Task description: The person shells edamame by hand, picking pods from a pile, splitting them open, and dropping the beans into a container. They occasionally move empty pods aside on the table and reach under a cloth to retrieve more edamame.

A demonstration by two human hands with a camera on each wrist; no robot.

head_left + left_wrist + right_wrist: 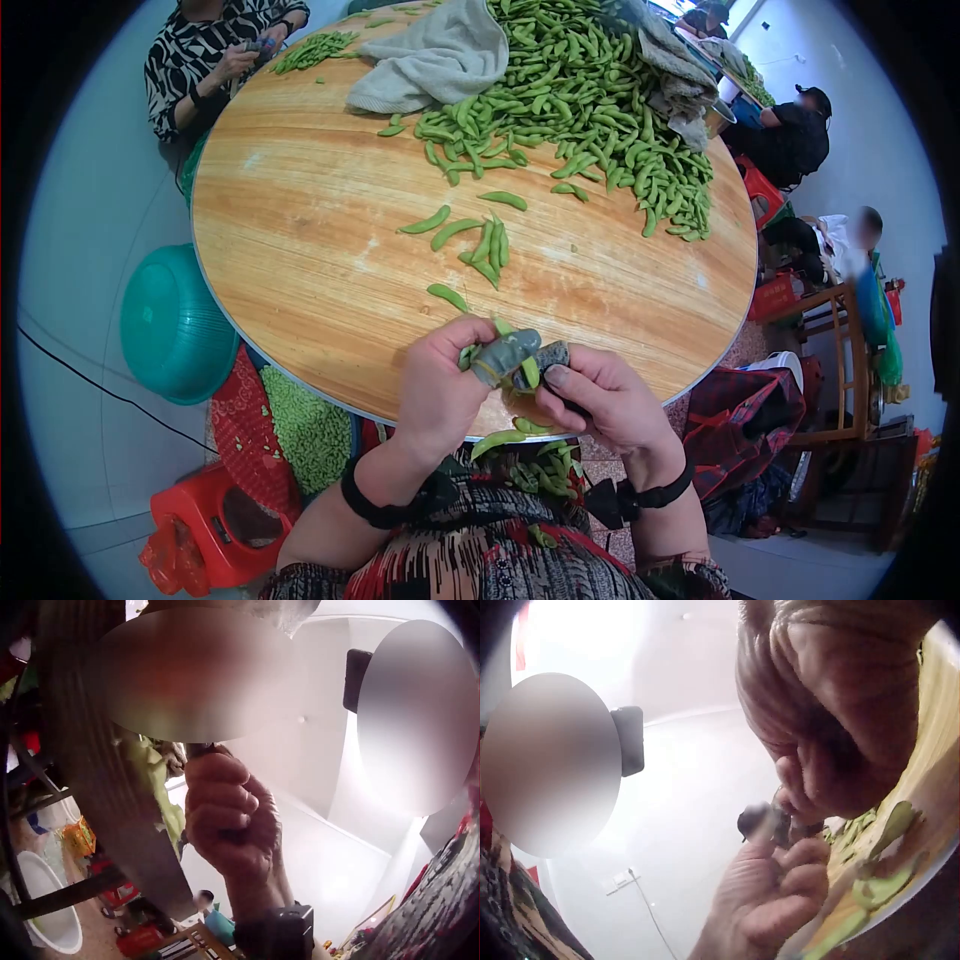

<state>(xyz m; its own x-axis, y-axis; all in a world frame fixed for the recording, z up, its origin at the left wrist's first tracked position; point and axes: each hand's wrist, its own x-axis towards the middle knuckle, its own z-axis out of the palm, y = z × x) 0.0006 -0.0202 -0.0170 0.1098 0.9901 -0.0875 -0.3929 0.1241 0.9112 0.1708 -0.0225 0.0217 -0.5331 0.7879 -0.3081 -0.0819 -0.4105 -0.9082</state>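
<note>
1. Left hand [440,385] sits at the near edge of the round wooden table [300,250], fingers curled, its capped thumb pinching a green pod [528,370].
2. Right hand [600,400] meets it from the right, fingers bent, its capped thumb pressed to the same pod.
3. That pod hangs between both thumbs, just over the table's near rim.
4. A few loose pods [480,240] lie mid-table, beyond the hands.
5. Farther off, a big heap of pods [590,110] spreads across the far right, with a grey cloth [430,60] to its left.
6. Low on the left, a teal basin [170,325] sits beside the table.
</note>
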